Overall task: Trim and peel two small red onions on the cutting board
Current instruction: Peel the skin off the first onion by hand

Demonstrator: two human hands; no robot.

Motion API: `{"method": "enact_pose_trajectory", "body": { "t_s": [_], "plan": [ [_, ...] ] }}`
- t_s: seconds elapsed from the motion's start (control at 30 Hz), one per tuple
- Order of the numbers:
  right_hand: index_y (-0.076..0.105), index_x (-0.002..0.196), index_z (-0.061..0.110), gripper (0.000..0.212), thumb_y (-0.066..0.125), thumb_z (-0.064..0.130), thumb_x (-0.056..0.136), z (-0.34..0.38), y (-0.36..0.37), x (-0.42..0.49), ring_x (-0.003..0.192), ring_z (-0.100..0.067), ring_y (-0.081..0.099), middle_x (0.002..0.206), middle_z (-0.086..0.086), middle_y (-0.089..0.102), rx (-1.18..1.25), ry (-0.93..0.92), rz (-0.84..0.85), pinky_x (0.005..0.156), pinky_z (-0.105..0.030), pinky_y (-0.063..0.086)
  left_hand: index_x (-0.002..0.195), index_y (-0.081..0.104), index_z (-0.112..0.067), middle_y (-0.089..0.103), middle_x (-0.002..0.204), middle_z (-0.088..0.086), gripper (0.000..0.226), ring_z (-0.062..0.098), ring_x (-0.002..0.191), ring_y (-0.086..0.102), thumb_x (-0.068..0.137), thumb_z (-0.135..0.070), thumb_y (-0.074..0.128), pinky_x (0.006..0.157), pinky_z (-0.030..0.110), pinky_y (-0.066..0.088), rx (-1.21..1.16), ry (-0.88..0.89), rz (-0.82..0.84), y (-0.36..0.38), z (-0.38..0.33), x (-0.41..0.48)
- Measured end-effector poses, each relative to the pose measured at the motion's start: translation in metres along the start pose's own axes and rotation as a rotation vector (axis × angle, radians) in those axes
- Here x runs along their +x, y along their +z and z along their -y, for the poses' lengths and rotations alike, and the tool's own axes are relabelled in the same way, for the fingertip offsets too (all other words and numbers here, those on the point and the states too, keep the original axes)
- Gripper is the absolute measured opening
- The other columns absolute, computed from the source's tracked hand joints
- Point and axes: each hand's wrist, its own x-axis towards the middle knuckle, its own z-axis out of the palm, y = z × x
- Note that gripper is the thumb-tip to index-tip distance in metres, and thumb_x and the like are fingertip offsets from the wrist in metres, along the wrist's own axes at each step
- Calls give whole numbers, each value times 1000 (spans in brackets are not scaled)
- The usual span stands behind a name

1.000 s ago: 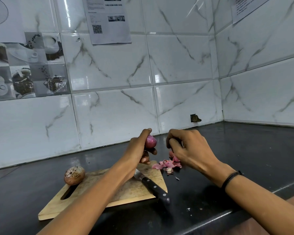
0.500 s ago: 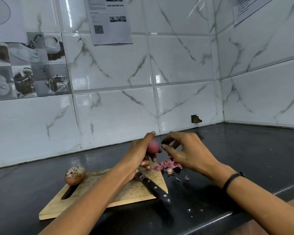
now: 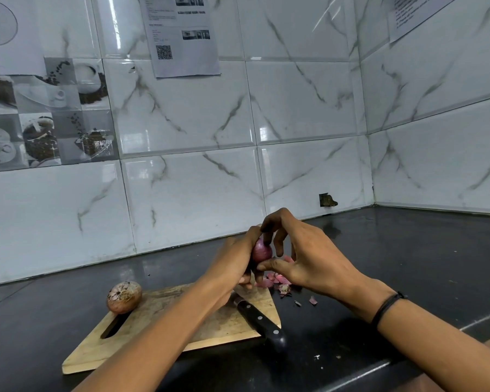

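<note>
knife point(image 3: 262, 325): nearest. Black riveted handle sticks out over the near right edge of the board; the blade runs under the left wrist, mostly hidden. Neither hand is on it.
cutting board point(image 3: 102, 352): wooden, set skewed on the dark worktop point(image 3: 408, 264), handle slot at its left end.
second onion point(image 3: 124, 297): sits on the board's far left corner, just beyond the slot. Dry papery skin is on and the root tuft shows, so it is untouched.
peel scraps point(image 3: 277, 281): pink bits heaped on the worktop off the board's far right corner, right below the hands, with a few loose flakes nearer.
left hand point(image 3: 235, 267): fingers curled round the red onion point(image 3: 261, 250), gripping it in the air above the board's right corner.
right hand point(image 3: 309, 261): thumb under the onion, fingers arched over its top, pinching at its surface. Can't tell whether it has a skin flap.
step: peeling onion one; judged roughly halfway through the whole task.
how to do it well: keep the left grip firm, catch the skin edge at a cut end, and pull strips downward so they drop on the scrap heap. Rotate the onion between pulls and check for leftover dry patches.
risk: a smooth peeled surface is likely slippery.
wall tiles point(image 3: 195, 193): white marble pattern, farthest back.
</note>
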Motion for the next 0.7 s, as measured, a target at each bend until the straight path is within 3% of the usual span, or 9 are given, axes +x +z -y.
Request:
{"method": "enact_pose_trajectory", "body": {
  "t_s": [0.17,0.33,0.53,0.7],
  "plan": [
    [39,116,30,49,78,37,86,-2,5,0,76,-13,64,81,15,60,-17,-15,-12,64,-40,55,79,64,-6,57,52,12,58,14,34,33,102,-51,35,49,27,39,-16,13,-13,-2,0,4],
    [36,120,33,68,86,43,76,-4,2,0,80,-12,59,92,14,58,29,15,-92,60,-30,52,80,62,-5,57,52,12,59,14,35,36,102,-52,37,49,27,40,-20,2,-7,-3,1,6],
    [32,118,34,63,83,31,82,0,2,0,77,5,55,95,7,61,4,-12,-9,60,-11,39,72,59,-7,55,53,14,54,15,33,37,100,-49,39,51,28,39,-4,12,-18,-1,2,5],
    [34,117,30,56,80,29,85,0,3,1,81,2,56,100,6,63,-18,-33,18,65,-14,44,76,58,-8,54,51,11,50,14,32,37,101,-45,36,49,26,38,12,-7,-28,0,2,4]
  ]
}}
